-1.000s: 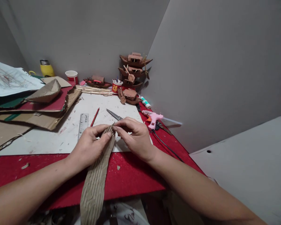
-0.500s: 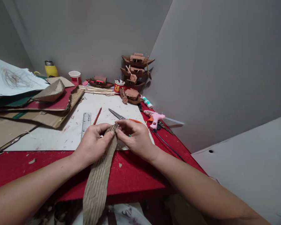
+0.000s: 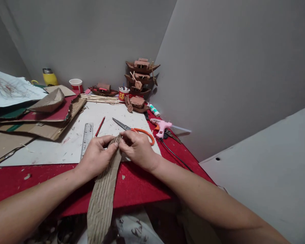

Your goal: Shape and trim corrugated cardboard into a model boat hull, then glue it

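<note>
A long strip of ribbed brown cardboard (image 3: 103, 196) runs from the table's front edge up to my hands. My left hand (image 3: 96, 157) pinches its pointed far end from the left. My right hand (image 3: 137, 149) pinches the same tip from the right, fingers closed on it. Both hands meet over the white sheet (image 3: 73, 142) on the red table (image 3: 142, 186). Orange-handled scissors (image 3: 132, 128) lie just behind my right hand. A metal ruler (image 3: 86, 135) and a red pencil (image 3: 100, 126) lie behind my left hand.
A pink glue gun (image 3: 162, 127) with its black cord lies at the right edge. Small brown model boats (image 3: 141, 73) are stacked in the corner, beside cups (image 3: 75, 84), a glue tube (image 3: 154, 110) and wooden sticks (image 3: 101, 98). Cardboard sheets (image 3: 40, 115) pile up on the left. Grey walls close in behind and right.
My hands stay pinched on the strip's tip, working it slightly. The view has shifted, and the scissors' orange handle now shows behind my right hand.
</note>
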{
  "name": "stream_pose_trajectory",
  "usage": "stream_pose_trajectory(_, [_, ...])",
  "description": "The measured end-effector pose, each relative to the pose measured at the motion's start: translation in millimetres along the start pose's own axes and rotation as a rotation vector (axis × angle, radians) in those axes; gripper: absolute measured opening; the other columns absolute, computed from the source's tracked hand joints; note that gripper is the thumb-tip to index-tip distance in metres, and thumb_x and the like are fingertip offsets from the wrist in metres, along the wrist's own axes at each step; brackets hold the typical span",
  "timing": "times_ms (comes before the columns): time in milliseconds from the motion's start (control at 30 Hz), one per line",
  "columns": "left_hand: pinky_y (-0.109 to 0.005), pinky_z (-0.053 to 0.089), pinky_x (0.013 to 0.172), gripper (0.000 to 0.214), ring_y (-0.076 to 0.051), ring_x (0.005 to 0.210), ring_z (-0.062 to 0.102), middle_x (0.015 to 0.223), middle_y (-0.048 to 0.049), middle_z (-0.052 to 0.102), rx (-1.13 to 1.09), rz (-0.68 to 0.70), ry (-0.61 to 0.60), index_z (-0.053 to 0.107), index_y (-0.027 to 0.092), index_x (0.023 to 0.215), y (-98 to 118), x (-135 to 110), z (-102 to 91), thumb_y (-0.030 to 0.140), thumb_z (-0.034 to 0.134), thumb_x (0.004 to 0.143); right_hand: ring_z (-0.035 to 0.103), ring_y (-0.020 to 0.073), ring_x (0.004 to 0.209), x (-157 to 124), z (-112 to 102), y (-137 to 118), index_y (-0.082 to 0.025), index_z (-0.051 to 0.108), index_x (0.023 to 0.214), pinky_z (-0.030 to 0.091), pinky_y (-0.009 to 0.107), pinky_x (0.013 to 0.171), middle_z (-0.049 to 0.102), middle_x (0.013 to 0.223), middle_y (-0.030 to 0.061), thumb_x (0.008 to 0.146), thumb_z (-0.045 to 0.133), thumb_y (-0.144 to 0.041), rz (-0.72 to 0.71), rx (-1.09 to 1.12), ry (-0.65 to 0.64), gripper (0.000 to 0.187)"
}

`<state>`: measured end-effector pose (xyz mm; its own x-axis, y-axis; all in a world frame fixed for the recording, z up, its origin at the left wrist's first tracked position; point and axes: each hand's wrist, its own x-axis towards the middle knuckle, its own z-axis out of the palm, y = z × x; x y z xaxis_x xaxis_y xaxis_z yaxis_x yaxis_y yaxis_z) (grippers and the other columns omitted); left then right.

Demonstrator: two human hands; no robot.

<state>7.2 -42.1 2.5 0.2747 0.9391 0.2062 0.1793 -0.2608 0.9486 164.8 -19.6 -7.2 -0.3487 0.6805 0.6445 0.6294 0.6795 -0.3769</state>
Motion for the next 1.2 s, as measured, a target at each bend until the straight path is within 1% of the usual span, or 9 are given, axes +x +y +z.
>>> stream_pose_trajectory(133, [-0.022, 0.043, 0.068, 0.017, -0.013, 0.072, 0.056, 0.076, 0.0006, 0.067, -0.032, -0.048, -0.005, 0.070, 0.015, 0.086, -1, 0, -0.1, 0.025, 0.057, 0.081, 0.062, 0.0147, 0.062, 3, -2, 4, -0.016, 0.063, 0.078, 0.045, 0.024, 0.060, 0.068, 0.068, 0.0047, 0.080, 0.050, -0.013, 0.009, -0.049, 0.008, 0.014])
stream_pose_trajectory(267, [-0.020, 0.041, 0.058, 0.017, -0.011, 0.062, 0.053, 0.070, 0.0015, 0.066, -0.125, -0.151, 0.016, 0.070, 0.015, 0.085, 0, 3, -2.8, 0.028, 0.062, 0.078, 0.060, 0.0119, 0.057, 7, -8, 6, -0.015, 0.064, 0.084, 0.045, 0.022, 0.058, 0.065, 0.063, 0.0011, 0.083, 0.052, -0.018, 0.090, 0.136, 0.023, 0.013])
stream_pose_trajectory(367, [-0.021, 0.042, 0.058, 0.018, -0.011, 0.062, 0.054, 0.072, 0.0008, 0.068, -0.153, -0.185, 0.022, 0.071, 0.016, 0.087, -2, 5, -6.0, 0.029, 0.063, 0.077, 0.055, 0.0102, 0.052, 8, -10, 4, -0.014, 0.062, 0.085, 0.043, 0.021, 0.053, 0.060, 0.059, -0.0007, 0.083, 0.057, -0.024, 0.095, 0.209, 0.026, 0.012])
stream_pose_trajectory(500, [-0.022, 0.045, 0.064, 0.022, -0.013, 0.069, 0.059, 0.079, -0.0006, 0.071, -0.121, -0.129, 0.009, 0.072, 0.018, 0.094, -5, 5, -8.1, 0.028, 0.060, 0.079, 0.054, 0.0099, 0.053, 7, -8, 0, -0.015, 0.058, 0.083, 0.041, 0.021, 0.053, 0.058, 0.061, -0.0016, 0.079, 0.061, -0.022, 0.071, 0.147, -0.045, 0.009])
stream_pose_trajectory(600, [-0.024, 0.046, 0.068, 0.023, -0.016, 0.075, 0.061, 0.082, -0.0014, 0.073, -0.035, -0.081, 0.015, 0.073, 0.019, 0.097, -5, 4, -7.3, 0.026, 0.058, 0.080, 0.055, 0.0100, 0.054, 6, -6, -2, -0.016, 0.057, 0.079, 0.041, 0.021, 0.054, 0.059, 0.061, -0.0016, 0.079, 0.058, -0.016, 0.076, 0.114, -0.047, 0.001])
stream_pose_trajectory(733, [-0.026, 0.047, 0.076, 0.022, -0.018, 0.082, 0.063, 0.085, -0.0016, 0.074, 0.044, -0.030, 0.023, 0.073, 0.018, 0.095, -2, 1, -5.1, 0.023, 0.057, 0.081, 0.056, 0.0109, 0.056, 4, -6, -3, -0.017, 0.058, 0.077, 0.042, 0.022, 0.056, 0.062, 0.063, -0.0003, 0.082, 0.054, -0.014, 0.084, 0.086, -0.064, 0.007])
stream_pose_trajectory(867, [-0.025, 0.048, 0.072, 0.022, -0.017, 0.078, 0.063, 0.083, -0.0019, 0.074, 0.029, -0.041, 0.037, 0.073, 0.017, 0.094, 0, -1, -3.8, 0.024, 0.057, 0.080, 0.057, 0.0109, 0.055, 6, -8, -5, -0.017, 0.058, 0.076, 0.042, 0.022, 0.056, 0.063, 0.062, -0.0006, 0.084, 0.053, -0.015, 0.104, 0.132, -0.083, 0.010])
stream_pose_trajectory(967, [-0.024, 0.047, 0.068, 0.024, -0.017, 0.075, 0.062, 0.083, -0.0021, 0.073, -0.001, -0.054, 0.039, 0.071, 0.016, 0.098, 0, -1, -4.1, 0.026, 0.057, 0.081, 0.058, 0.0108, 0.057, 7, -9, -6, -0.017, 0.059, 0.078, 0.043, 0.021, 0.055, 0.064, 0.065, -0.0001, 0.082, 0.056, -0.018, 0.145, 0.210, -0.094, 0.005])
stream_pose_trajectory(1200, [-0.024, 0.046, 0.073, 0.023, -0.016, 0.079, 0.062, 0.085, -0.0014, 0.073, 0.113, 0.007, 0.044, 0.072, 0.016, 0.096, 0, 0, -7.3, 0.022, 0.055, 0.082, 0.055, 0.0104, 0.057, 6, -5, -5, -0.017, 0.056, 0.076, 0.043, 0.021, 0.056, 0.060, 0.063, -0.0014, 0.080, 0.056, -0.017, 0.148, 0.233, -0.128, 0.004])
